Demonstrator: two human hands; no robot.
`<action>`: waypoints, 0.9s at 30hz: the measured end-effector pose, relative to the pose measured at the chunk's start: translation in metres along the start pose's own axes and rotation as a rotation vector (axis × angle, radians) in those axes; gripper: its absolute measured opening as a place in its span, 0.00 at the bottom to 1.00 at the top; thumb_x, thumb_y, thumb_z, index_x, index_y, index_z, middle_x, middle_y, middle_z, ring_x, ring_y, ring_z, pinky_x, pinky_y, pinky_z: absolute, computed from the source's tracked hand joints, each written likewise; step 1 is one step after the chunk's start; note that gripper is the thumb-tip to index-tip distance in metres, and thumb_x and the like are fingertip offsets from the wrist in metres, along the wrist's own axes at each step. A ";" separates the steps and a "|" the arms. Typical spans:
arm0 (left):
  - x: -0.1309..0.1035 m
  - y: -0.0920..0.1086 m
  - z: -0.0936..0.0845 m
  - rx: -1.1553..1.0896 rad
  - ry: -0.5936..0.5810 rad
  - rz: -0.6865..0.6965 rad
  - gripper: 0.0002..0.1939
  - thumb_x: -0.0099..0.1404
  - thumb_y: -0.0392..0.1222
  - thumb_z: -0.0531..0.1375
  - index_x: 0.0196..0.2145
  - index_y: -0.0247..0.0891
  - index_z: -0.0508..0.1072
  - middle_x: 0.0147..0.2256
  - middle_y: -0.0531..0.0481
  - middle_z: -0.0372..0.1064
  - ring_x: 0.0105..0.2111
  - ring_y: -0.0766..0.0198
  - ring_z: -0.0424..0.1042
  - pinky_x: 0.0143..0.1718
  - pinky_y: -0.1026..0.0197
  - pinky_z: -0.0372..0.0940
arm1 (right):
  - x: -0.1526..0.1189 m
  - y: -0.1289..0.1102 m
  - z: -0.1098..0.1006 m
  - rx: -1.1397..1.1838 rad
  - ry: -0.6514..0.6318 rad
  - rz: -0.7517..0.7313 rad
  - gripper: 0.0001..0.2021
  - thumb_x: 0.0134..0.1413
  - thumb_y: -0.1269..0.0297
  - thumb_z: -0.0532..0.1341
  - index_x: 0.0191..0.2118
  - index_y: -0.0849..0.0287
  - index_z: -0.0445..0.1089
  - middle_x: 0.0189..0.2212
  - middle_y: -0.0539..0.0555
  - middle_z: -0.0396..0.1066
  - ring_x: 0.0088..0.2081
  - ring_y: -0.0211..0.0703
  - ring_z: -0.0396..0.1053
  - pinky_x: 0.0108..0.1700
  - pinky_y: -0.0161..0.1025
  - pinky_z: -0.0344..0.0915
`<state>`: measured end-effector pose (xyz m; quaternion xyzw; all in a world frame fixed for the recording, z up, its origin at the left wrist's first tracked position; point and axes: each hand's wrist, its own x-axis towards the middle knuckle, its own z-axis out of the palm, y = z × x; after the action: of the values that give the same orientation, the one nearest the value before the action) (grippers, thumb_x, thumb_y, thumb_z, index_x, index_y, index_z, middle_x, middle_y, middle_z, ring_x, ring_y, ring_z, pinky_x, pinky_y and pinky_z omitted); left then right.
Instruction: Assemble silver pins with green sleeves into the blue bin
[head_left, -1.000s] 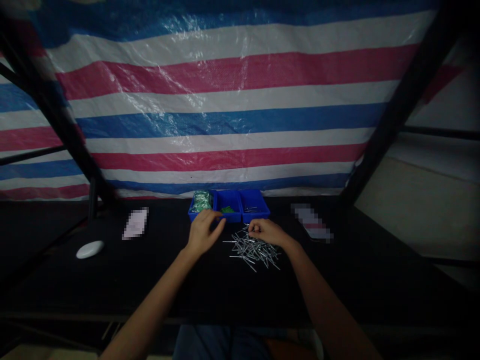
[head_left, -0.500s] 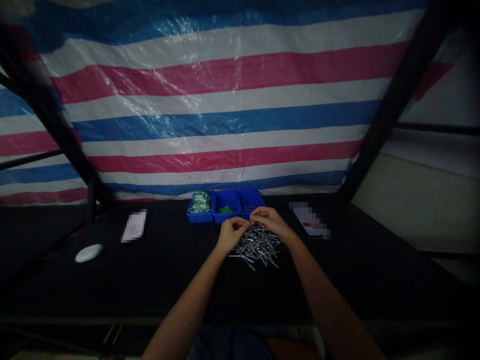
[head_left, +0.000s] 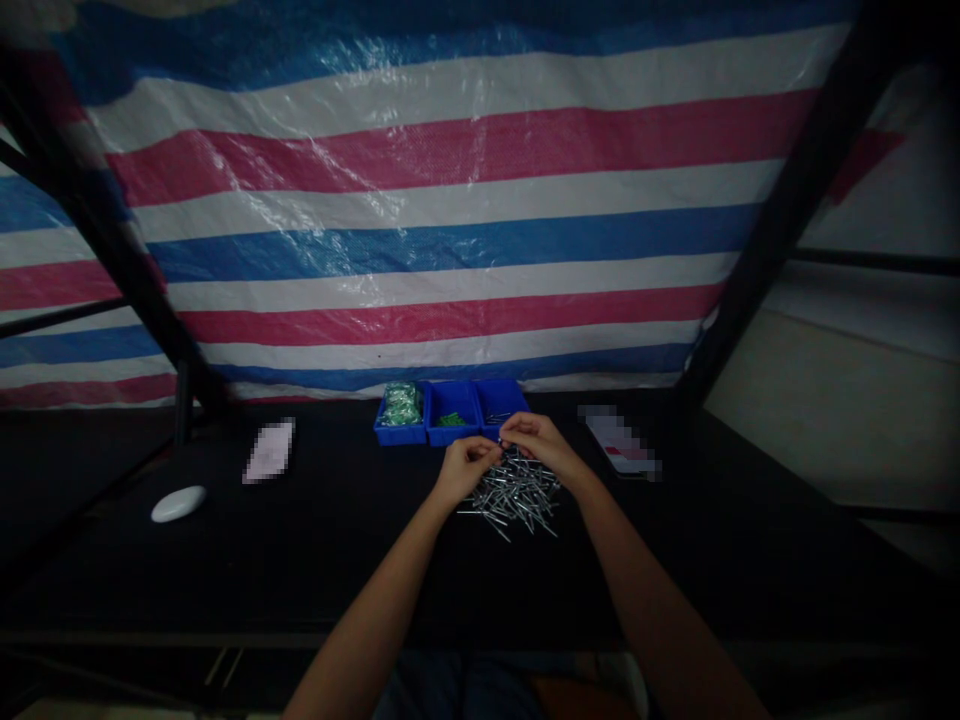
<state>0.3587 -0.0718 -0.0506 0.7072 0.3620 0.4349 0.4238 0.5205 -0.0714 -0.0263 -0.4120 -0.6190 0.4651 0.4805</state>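
Observation:
A pile of thin silvery metal pieces [head_left: 517, 495] lies on the black table. At its far edge my left hand [head_left: 463, 470] has its fingers pinched together, and my right hand [head_left: 541, 444] pinches close beside it. The fingertips nearly meet over something small that I cannot make out. Just behind the hands stand three blue bins: the left bin [head_left: 401, 436] holds clear bags with green contents, the middle bin [head_left: 451, 434] holds small green pieces, and the right bin [head_left: 501, 392] holds a few thin dark pieces.
On the left of the black table [head_left: 337, 560] lie a white oval object [head_left: 178, 504] and a pale blurred rectangle [head_left: 270, 451]. A blurred phone-like slab [head_left: 621, 442] lies right of the hands. A striped sheet [head_left: 450, 240] hangs behind.
My left hand has shifted very slightly at the fingertips. The pile and the bins are unchanged.

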 end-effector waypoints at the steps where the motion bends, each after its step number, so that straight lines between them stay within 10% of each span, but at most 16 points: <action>1: 0.001 0.000 0.000 -0.018 0.007 -0.011 0.15 0.53 0.48 0.58 0.31 0.31 0.73 0.25 0.46 0.71 0.25 0.65 0.68 0.28 0.65 0.61 | -0.001 -0.001 0.000 -0.003 -0.002 -0.010 0.13 0.39 0.56 0.61 0.27 0.61 0.66 0.21 0.50 0.67 0.17 0.30 0.56 0.17 0.30 0.49; 27: 0.010 0.004 -0.014 -0.217 0.164 -0.058 0.16 0.51 0.45 0.61 0.35 0.33 0.74 0.32 0.45 0.72 0.28 0.65 0.68 0.31 0.63 0.62 | -0.002 0.009 0.009 -0.126 -0.257 0.038 0.15 0.41 0.56 0.62 0.31 0.63 0.70 0.25 0.54 0.72 0.22 0.36 0.65 0.21 0.31 0.59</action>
<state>0.3502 -0.0608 -0.0401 0.6086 0.3666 0.5153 0.4791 0.5124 -0.0728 -0.0366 -0.3901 -0.6955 0.4832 0.3615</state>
